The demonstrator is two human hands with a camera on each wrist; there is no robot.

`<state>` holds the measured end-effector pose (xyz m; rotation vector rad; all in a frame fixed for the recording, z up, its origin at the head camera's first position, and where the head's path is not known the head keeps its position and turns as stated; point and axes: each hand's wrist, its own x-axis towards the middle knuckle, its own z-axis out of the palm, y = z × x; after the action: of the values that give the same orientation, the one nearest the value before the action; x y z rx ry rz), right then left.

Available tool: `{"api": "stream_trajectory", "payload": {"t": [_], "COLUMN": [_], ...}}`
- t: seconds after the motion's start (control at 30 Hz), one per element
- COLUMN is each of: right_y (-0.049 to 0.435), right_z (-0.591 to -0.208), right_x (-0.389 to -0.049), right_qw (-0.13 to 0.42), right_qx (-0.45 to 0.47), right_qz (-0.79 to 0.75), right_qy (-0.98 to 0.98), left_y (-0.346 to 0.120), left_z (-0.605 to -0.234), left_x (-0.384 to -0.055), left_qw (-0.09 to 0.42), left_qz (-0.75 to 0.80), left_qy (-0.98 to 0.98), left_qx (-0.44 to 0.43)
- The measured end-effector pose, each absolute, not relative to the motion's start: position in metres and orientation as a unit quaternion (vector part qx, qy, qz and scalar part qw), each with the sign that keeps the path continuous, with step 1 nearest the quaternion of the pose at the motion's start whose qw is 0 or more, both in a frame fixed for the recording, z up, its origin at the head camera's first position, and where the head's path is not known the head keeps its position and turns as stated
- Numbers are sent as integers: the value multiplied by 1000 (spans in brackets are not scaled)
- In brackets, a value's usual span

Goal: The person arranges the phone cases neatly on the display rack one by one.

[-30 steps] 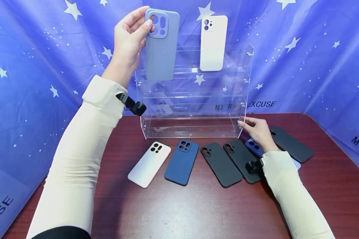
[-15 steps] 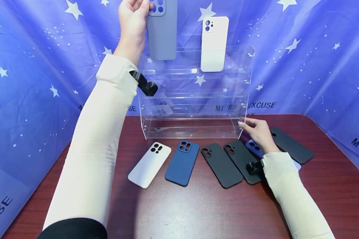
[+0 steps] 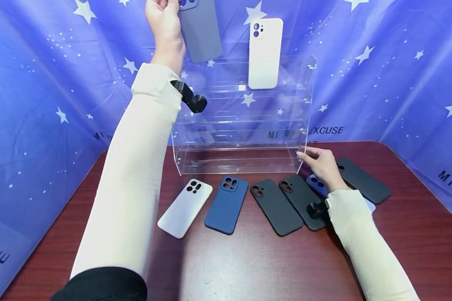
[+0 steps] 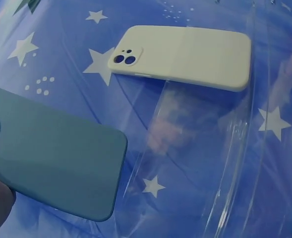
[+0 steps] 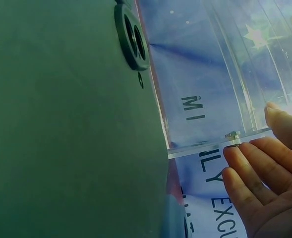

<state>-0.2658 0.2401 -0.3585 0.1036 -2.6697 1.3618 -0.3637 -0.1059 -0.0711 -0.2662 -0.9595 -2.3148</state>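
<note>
My left hand (image 3: pixel 165 33) grips a grey-blue phone case (image 3: pixel 201 35) by its camera end, high at the top of the head view, where the frame cuts off part of both. The case hangs slightly tilted, its lower edge overlapping the top of the clear acrylic display rack (image 3: pixel 239 167). In the left wrist view the case (image 4: pixel 61 153) shows below and left of a white phone case (image 4: pixel 195 54), which leans on the rack's top tier. Down at the rack's lower right corner, my right hand (image 3: pixel 322 165) pinches the side panel between thumb and fingers.
On the table before the rack lie a silvery-white case (image 3: pixel 185 208), a dark blue case (image 3: pixel 226 205) and two black cases (image 3: pixel 276 207). Partly under my right arm is a blue case (image 3: pixel 316 183), with another black case (image 3: pixel 365 180) beyond it. A starry blue curtain (image 3: pixel 361 92) stands behind.
My left hand has risen in the head view with the grey-blue case, which has gone from near upright to tilted. My right hand keeps its place on the rack.
</note>
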Motion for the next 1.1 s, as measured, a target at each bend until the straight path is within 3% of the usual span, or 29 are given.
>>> {"api": "stream_trajectory", "payload": {"t": [0.43,0.8,1.1], "right_y": [236,238,234], "right_z": [-358,-359,-358], "right_x": [-263,-260,-260], "right_qw": [71,82,76], "right_qx": [29,35,34], "right_qz": [455,451,455], "right_qy": [-887,-888,-887], "left_y": [-106,-105,-105], "left_z": [-86,-108,-115], "left_x": [-371,-379,-377], "left_qw": [276,220,203], "left_qz": [-872,-856,-826], "left_qy": [-391,-466,-524], "left_qx": [-102,-48,-38]}}
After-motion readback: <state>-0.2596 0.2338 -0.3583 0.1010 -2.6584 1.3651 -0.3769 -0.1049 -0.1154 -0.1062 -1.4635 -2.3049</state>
